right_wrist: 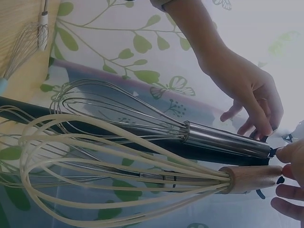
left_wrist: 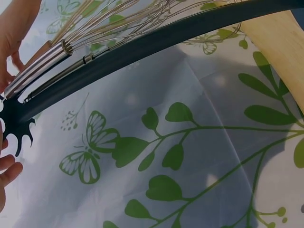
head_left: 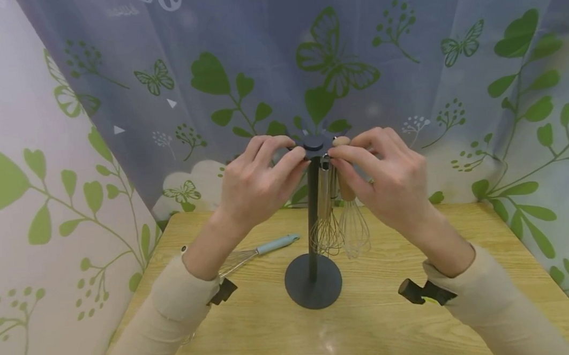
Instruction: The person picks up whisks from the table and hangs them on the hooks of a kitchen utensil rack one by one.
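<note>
A dark utensil stand (head_left: 313, 291) with a round base and a hooked top (head_left: 313, 142) stands upright on the table. My left hand (head_left: 260, 179) pinches the left rim of that top. On the right side, my right hand (head_left: 390, 172) pinches the handle end of a steel whisk (right_wrist: 228, 141) beside the hooks. Next to it hangs a wooden-handled whisk (right_wrist: 249, 179) with pale loops, close to my right fingers. Behind these, a third whisk (right_wrist: 152, 178) with a thin metal handle hangs from the stand. The exact contact at the hook is partly hidden by the fingers.
A whisk with a light blue handle (head_left: 278, 244) lies on the wooden table (head_left: 369, 312) left of the stand, partly behind my left forearm. A white-handled whisk (right_wrist: 43, 33) lies there too. A leaf-patterned curtain (head_left: 258, 39) hangs behind the table.
</note>
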`<state>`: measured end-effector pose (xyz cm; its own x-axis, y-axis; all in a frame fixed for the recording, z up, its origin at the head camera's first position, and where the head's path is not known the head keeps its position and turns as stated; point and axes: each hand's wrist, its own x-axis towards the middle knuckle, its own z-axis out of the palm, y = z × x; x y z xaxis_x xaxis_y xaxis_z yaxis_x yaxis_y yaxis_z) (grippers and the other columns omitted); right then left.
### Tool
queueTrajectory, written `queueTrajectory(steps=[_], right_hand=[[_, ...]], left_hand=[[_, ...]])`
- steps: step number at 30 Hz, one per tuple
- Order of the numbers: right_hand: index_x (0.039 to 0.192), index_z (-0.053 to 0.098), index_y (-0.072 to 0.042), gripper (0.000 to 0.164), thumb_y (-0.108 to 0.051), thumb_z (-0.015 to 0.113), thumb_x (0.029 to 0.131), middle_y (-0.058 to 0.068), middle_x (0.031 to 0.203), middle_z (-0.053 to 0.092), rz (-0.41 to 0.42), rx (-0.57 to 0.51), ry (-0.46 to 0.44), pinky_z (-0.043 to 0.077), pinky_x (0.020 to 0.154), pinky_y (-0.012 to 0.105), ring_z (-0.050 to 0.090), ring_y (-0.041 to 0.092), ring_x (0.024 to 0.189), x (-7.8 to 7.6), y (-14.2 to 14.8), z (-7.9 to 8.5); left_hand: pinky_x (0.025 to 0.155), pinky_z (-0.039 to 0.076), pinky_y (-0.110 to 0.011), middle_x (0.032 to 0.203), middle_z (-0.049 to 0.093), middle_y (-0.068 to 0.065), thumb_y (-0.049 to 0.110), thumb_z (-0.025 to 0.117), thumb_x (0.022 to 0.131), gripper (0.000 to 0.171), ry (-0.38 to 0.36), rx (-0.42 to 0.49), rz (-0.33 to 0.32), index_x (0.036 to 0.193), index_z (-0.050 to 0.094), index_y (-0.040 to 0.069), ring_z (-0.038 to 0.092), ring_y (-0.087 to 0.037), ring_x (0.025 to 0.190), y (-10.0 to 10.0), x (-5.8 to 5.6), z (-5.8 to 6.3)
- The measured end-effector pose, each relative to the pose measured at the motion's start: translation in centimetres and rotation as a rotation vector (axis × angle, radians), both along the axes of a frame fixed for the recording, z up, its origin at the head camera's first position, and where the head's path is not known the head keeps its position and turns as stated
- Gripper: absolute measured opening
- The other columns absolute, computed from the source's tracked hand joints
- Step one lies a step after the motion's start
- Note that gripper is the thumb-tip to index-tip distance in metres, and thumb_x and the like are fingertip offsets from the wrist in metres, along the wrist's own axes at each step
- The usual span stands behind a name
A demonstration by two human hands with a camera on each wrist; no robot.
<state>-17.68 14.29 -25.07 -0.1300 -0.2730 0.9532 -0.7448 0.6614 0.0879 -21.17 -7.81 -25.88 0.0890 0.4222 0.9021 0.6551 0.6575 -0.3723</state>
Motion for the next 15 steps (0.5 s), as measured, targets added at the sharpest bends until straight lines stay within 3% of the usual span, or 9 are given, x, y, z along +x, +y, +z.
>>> queueTrajectory(steps=[7,15], right_hand=[[0.101,0.082,-0.009,0.016,-0.022,0.073,0.101,0.015,0.09,0.067,-0.01,0.0,0.019,0.055,0.059,0.044,0.065,0.034,0.078,0.0,-0.1,0.0],[0.1,0.082,-0.009,0.021,-0.025,0.07,0.104,0.015,0.089,0.067,-0.011,0.001,0.03,0.055,0.059,0.043,0.064,0.033,0.077,-0.1,0.0,0.0]], left_hand=[[0.052,0.057,-0.031,0.109,0.073,-0.015,0.02,0.074,0.099,0.016,-0.063,0.026,-0.066,0.109,0.075,0.008,0.071,-0.028,0.084,-0.3,0.3,-0.4],[0.059,0.061,-0.033,0.112,0.072,-0.019,0.019,0.072,0.1,0.02,-0.088,0.068,-0.113,0.112,0.075,0.004,0.072,-0.03,0.083,-1.1,0.3,-1.1]])
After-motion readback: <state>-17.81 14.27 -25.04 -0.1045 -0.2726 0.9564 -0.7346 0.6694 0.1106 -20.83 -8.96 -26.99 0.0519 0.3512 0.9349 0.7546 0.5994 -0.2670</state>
